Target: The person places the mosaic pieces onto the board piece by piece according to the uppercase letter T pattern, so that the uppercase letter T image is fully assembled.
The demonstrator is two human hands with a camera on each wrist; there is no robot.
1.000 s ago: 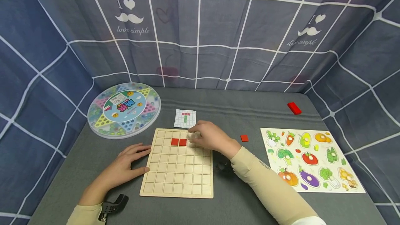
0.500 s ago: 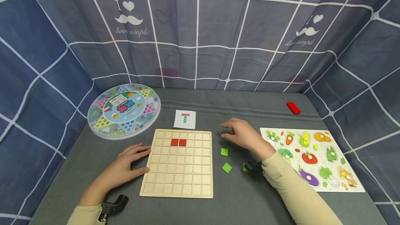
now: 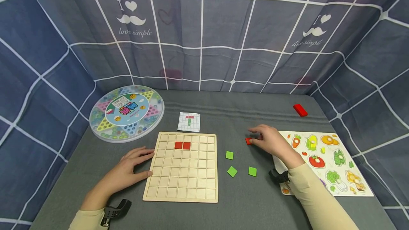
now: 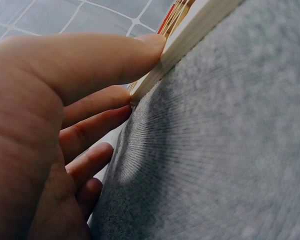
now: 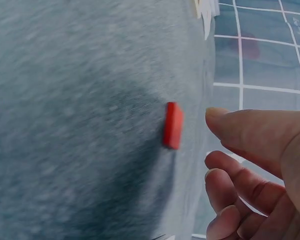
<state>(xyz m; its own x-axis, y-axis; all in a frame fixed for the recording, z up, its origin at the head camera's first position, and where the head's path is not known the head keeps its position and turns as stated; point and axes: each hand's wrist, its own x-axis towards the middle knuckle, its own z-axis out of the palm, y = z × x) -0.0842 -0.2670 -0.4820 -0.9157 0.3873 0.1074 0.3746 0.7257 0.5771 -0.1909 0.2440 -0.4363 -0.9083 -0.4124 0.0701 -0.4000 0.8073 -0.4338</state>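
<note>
Fingertips and thumb of my left hand (image 3: pixel 130 168) touch the left edge of a wooden grid board (image 3: pixel 180 176); the left wrist view shows them against the board's side (image 4: pixel 175 50). Two red square tiles (image 3: pixel 186 146) sit side by side in the board's upper part. Over at the right, my right hand (image 3: pixel 273 143) hovers by a loose red tile (image 3: pixel 247 141), partly hidden by the thumb in the head view. Seen from the right wrist, this red tile (image 5: pixel 172 126) lies on the cloth, apart from the fingertips, with nothing between thumb and fingers.
Green tiles (image 3: pixel 232 171) lie right of the board. A pattern card (image 3: pixel 189 121) is behind it. A round marble-game board (image 3: pixel 96 123) stands back left. A vegetable puzzle board (image 3: pixel 348 144) lies under the right forearm; a red block (image 3: pixel 300 110) sits behind.
My right hand has moved right from above the board to the loose red tile, uncovering the green tiles. The left hand stays at the board's edge.
</note>
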